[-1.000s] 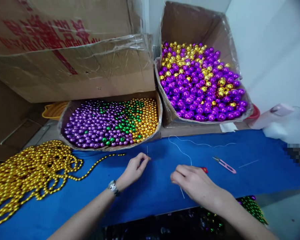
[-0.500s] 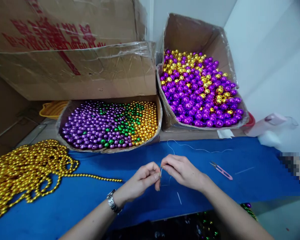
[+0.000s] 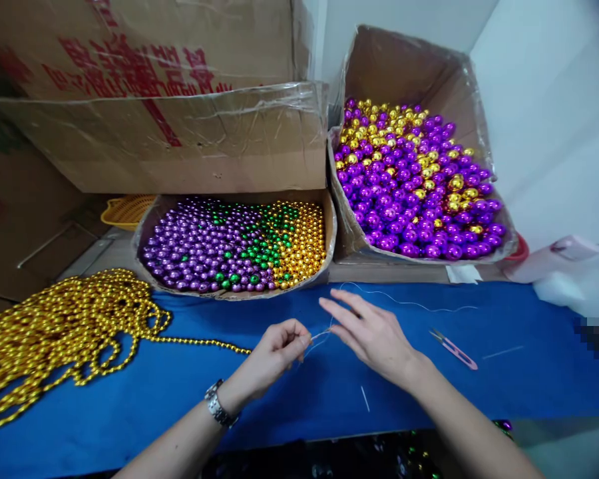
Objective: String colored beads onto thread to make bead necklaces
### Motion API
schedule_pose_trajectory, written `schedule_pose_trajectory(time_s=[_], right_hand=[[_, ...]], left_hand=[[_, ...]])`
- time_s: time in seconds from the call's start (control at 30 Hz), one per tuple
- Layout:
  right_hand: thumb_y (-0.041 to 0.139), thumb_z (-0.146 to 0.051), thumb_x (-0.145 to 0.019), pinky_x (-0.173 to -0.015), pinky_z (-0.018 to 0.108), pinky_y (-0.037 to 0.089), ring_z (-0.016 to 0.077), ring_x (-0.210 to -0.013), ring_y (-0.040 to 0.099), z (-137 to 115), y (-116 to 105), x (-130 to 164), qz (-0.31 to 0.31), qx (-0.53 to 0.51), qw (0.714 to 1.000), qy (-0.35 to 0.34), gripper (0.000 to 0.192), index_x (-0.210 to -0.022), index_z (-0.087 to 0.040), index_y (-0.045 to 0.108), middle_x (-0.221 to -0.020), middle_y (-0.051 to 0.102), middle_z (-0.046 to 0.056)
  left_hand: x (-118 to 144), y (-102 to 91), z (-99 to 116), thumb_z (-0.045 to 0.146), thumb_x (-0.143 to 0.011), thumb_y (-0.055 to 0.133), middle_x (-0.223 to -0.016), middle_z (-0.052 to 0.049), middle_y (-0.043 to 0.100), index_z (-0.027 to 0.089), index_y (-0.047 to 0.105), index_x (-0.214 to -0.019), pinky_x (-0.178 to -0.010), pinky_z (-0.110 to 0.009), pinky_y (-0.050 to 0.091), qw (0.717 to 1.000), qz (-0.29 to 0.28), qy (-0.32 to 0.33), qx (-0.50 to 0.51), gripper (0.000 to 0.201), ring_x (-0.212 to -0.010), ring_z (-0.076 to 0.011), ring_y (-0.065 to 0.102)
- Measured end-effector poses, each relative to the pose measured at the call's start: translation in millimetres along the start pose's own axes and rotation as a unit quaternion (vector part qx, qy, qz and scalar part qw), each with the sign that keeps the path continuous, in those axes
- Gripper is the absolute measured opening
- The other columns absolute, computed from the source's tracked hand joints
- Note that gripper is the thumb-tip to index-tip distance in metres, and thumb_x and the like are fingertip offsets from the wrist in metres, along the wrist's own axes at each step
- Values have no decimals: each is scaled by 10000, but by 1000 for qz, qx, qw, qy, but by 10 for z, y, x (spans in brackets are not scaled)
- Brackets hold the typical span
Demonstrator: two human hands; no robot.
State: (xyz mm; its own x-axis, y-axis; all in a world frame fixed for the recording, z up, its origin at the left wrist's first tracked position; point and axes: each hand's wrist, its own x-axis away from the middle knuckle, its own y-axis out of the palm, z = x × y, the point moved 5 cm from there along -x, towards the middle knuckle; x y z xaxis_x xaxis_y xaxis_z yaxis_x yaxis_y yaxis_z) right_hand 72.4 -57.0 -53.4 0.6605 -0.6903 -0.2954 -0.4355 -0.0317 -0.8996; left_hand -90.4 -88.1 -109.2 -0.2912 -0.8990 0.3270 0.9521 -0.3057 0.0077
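Observation:
My left hand [image 3: 282, 349], with a metal watch on its wrist, pinches a thin whitish thread [image 3: 320, 334] between thumb and forefinger over the blue cloth. The thread runs to the right, and its far part touches or passes by the thumb tip of my right hand [image 3: 374, 338]. That hand is open, its fingers stretched and apart. A string of gold beads [image 3: 209, 342] reaches from a gold heap [image 3: 80, 326] at the left toward my left wrist. Another fine thread [image 3: 412, 304] curves over the cloth behind my right hand.
Pink thread snips [image 3: 456, 352] and a thin white stick [image 3: 365, 399] lie on the blue cloth [image 3: 299, 412]. One carton [image 3: 333, 233] holds small purple, green and gold beads. A taller carton [image 3: 347, 246] holds larger purple and gold ones. A yellow basket [image 3: 124, 211] stands behind.
My hands have moved apart. The right fingers have opened from a pinch, while the left still pinches the thread. The whole view has shifted slightly.

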Motion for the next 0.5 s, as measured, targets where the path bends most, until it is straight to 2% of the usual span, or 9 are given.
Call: schedule_pose_trajectory(time_s=[0.07,0.1,0.2,0.27,0.33,0.43,0.5], right_hand=[[439,-251,-956,-957,335,467,194,-1166,527,-74,-90,0,35,5,999,-9,387,-1341,-216,456,-1331,511,94],[427,-225,-960,-967,317,462,182,-1177,521,-133,-93,6,34,0,999,-32,390,-1349,-209,444,-1346,501,88],[402,-188,-965,-930,322,490,188,-1129,567,-290,57,41,-22,5,996,-91,430,-1392,-227,378,-1365,493,77],[399,-224,-969,-926,354,486,217,-1133,561,-304,200,45,-46,-18,997,-63,439,-1406,-212,354,-1365,488,99],[403,-271,-969,-917,380,475,240,-1106,565,-261,323,29,-54,-79,995,-4,396,-1351,-174,434,-1252,574,128],[387,-273,-968,-829,375,481,224,-906,617,-193,439,-1,-60,-142,987,49,285,-1087,-170,626,-936,663,105],[389,-267,-966,-794,352,479,202,-841,620,-166,464,-9,-59,-164,983,64,274,-956,-175,647,-850,655,79]], left_hand=[[5,-28,-7,424,-850,538,-619,40,467,150,502,-778,-453,-184,240,1000,16,-2,-1,286,-511,-70,339],[7,-36,-7,423,-849,539,-615,42,464,149,499,-768,-452,-185,235,1000,21,0,-1,288,-504,-68,330],[13,-52,10,406,-852,533,-619,39,459,144,497,-741,-474,-193,246,999,34,19,-7,287,-522,-74,336],[22,-59,34,392,-859,524,-636,31,464,140,500,-727,-510,-201,284,998,42,42,-23,286,-560,-86,366],[40,-66,60,380,-864,515,-644,28,465,141,505,-725,-541,-210,314,996,49,61,-47,277,-586,-98,389],[81,-87,101,368,-875,498,-648,22,482,151,515,-739,-567,-221,344,990,56,82,-104,257,-609,-114,428],[117,-117,124,360,-890,478,-671,10,525,158,535,-767,-589,-231,360,979,59,103,-164,243,-632,-127,470]])
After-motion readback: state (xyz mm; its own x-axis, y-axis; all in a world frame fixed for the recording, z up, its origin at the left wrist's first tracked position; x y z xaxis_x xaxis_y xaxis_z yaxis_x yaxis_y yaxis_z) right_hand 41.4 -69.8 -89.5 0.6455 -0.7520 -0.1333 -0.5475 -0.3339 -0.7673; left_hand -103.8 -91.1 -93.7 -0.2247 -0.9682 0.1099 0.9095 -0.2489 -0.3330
